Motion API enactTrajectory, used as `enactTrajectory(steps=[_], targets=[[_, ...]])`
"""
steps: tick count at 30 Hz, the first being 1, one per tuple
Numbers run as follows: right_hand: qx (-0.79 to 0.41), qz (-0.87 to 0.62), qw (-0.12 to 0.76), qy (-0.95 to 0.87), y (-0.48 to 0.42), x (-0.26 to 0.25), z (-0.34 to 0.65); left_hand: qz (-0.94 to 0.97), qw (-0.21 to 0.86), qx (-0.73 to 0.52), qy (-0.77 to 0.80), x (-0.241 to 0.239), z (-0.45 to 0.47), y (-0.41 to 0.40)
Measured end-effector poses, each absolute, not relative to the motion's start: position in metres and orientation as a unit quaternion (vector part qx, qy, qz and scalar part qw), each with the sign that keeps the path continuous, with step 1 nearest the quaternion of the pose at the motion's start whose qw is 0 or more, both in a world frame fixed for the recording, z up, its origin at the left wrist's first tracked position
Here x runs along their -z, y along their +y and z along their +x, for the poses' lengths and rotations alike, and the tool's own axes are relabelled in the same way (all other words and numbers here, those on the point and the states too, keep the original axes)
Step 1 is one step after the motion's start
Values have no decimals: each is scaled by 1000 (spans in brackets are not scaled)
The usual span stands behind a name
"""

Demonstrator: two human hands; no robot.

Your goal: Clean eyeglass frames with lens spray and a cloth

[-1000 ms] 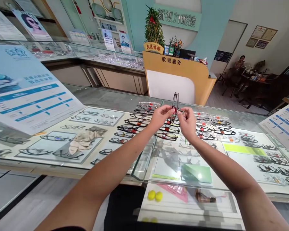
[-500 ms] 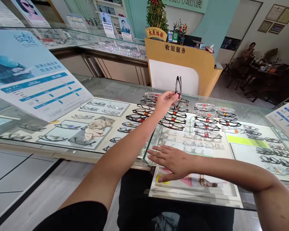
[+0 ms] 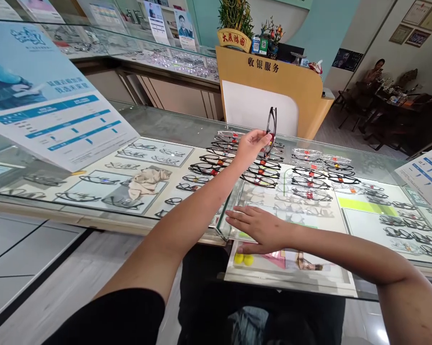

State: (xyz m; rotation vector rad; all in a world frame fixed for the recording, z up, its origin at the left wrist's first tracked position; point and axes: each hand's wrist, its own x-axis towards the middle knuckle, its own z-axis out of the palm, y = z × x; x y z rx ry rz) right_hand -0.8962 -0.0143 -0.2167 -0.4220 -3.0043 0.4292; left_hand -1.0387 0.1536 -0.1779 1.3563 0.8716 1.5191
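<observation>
My left hand is stretched out over the glass display counter and pinches a dark pair of glasses, which it holds upright on edge above rows of dark-framed glasses in a tray. My right hand lies flat with fingers spread on the near edge of the glass panel of the case, holding nothing.
A beige cloth lies inside the case at left among more frames. A slanted blue and white sign stands at left, another at right. A wooden cashier desk stands behind. A person sits at the far right.
My right hand let go of the glasses and dropped to the near edge of the glass, lying flat. My left hand keeps the glasses raised. The view has tilted down slightly.
</observation>
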Motion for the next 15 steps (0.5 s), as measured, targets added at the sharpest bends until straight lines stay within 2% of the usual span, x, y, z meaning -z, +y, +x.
enactTrajectory(steps=[6, 15], targets=[[-112, -118, 96, -982, -9, 215, -905, 550, 441, -616, 350, 177, -1041, 152], [-127, -169, 117, -970, -14, 221, -910, 561, 441, -618, 331, 180, -1035, 152]])
